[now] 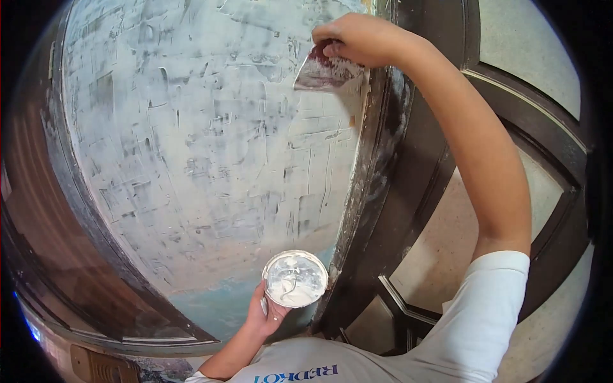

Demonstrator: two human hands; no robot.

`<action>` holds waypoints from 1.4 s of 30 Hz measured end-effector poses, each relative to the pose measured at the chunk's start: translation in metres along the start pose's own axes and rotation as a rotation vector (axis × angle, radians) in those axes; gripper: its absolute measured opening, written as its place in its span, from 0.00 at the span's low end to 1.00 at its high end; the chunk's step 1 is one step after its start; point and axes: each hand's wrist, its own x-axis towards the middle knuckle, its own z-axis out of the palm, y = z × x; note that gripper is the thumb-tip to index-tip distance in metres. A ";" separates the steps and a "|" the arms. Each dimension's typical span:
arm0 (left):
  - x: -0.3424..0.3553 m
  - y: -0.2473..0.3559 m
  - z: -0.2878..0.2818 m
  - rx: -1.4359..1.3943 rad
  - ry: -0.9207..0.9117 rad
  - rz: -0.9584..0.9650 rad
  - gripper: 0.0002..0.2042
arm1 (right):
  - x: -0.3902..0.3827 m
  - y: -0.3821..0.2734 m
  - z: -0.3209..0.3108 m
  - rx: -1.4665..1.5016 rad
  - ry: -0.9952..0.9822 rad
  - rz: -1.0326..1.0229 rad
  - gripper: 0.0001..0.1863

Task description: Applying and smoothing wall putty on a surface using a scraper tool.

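My right hand [359, 39] is raised high at the panel's right edge, fingers closed round a putty scraper [324, 71]. The scraper's wide dark-red blade is smeared with white and lies close against the surface; I cannot tell whether it touches. Low in front of my body, my left hand [267, 313] grips a round tub [296, 279] from its left side. White paste coats the inside of the tub, with a thicker lump toward the near side. Patchy white and grey strokes cover the large panel [211, 147], and bluish paint shows through near its bottom.
A dark, white-smudged frame strip [367, 191] borders the panel on the right, with a brown panelled door [440, 127] beyond it. Along the left runs another dark frame [96, 210] next to brown wood [57, 242]. A brown object [102, 365] sits at the lower left.
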 end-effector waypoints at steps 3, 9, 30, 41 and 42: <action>-0.002 -0.001 0.000 0.027 0.037 -0.004 0.25 | -0.006 -0.013 -0.050 -0.048 0.062 0.255 0.10; -0.003 -0.002 -0.002 -0.005 0.035 -0.009 0.26 | -0.011 -0.012 -0.069 0.003 0.223 0.134 0.08; -0.012 -0.008 -0.014 0.000 0.071 -0.004 0.24 | -0.016 -0.082 0.122 0.150 1.001 0.398 0.16; -0.006 -0.002 -0.015 0.041 0.108 0.021 0.25 | -0.016 -0.086 0.118 0.135 0.928 0.432 0.17; -0.006 -0.002 -0.015 0.028 0.118 0.026 0.25 | -0.019 -0.088 0.120 0.150 0.923 0.435 0.17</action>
